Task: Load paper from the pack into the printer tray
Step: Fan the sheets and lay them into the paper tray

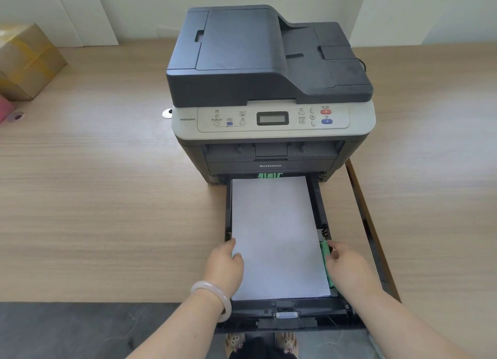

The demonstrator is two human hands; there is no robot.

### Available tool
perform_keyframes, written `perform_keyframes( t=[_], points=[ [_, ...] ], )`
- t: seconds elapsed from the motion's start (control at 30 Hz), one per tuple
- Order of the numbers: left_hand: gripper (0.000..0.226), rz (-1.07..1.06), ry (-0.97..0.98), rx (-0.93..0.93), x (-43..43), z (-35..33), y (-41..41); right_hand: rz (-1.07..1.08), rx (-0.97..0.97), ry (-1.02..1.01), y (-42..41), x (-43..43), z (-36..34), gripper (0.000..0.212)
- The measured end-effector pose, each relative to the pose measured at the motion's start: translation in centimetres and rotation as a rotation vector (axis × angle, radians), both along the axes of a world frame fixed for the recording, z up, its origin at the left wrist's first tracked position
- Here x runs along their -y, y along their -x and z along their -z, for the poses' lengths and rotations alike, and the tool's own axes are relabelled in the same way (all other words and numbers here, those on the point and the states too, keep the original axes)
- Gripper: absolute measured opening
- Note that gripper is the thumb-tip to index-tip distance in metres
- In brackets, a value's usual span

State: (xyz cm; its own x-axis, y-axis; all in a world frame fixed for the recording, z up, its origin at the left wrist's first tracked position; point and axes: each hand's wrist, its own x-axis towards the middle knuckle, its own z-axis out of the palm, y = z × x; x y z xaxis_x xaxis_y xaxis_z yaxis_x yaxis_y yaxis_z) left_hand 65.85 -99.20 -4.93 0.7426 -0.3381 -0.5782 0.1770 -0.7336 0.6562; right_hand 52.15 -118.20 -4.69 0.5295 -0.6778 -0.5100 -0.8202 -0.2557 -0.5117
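Paper (278, 237) lay flat in the pulled-out tray (293, 309), its long axis running from the person straight toward the printer (271, 89), far end just at the slot. Nearest, both hands flanked the near half of the stack. The left hand (224, 267) rested loosely open at the left edge, fingertips touching the sheet, holding nothing. The right hand (347, 267) pinched narrowly on the green guide (326, 262) just beside the right edge. The stack sat between the hands, about equally near to each. Squaring it likely turned on sliding that guide inward, leftward against the paper. No pack showed. Farther off on the table (107, 197) sat a box (27, 60).
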Motion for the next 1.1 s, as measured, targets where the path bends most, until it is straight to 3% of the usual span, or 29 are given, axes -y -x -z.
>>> perform_keyframes(
  t=[0.4, 0.63, 0.77, 0.87, 0.93, 1.0, 1.1],
  points=[
    [0.059, -0.227, 0.182, -0.142, 0.8, 0.8, 1.5, 0.106, 0.061, -0.019, 0.4, -0.9, 1.8, 0.049],
    [0.057, -0.231, 0.222, -0.152, 0.4, 1.6, 1.2, 0.062, 0.092, -0.032, 1.0, -0.7, 1.7, 0.050],
    [0.052, -0.023, 0.166, 0.010, -1.0, 1.4, 0.9, -0.067, 0.105, -0.014, 1.7, -0.4, 1.1, 0.057],
    [0.053, 0.252, 0.092, 0.099, -2.8, 0.5, 0.6, -0.335, 0.085, -0.009, 3.4, -0.1, -0.1, 0.076],
    [0.071, 0.488, 0.032, 0.106, -4.3, -0.4, 0.7, -0.578, 0.034, -0.014, 4.7, 0.2, -0.9, 0.094],
    [0.105, 0.731, -0.066, 0.105, -5.4, -1.0, 0.8, -0.765, -0.048, -0.014, 5.7, 0.1, -1.4, 0.107],
    [0.132, 0.972, -0.199, 0.226, -6.1, -0.5, 1.2, -0.867, -0.090, 0.073, 6.1, 0.0, -0.9, 0.106]
  ],
)
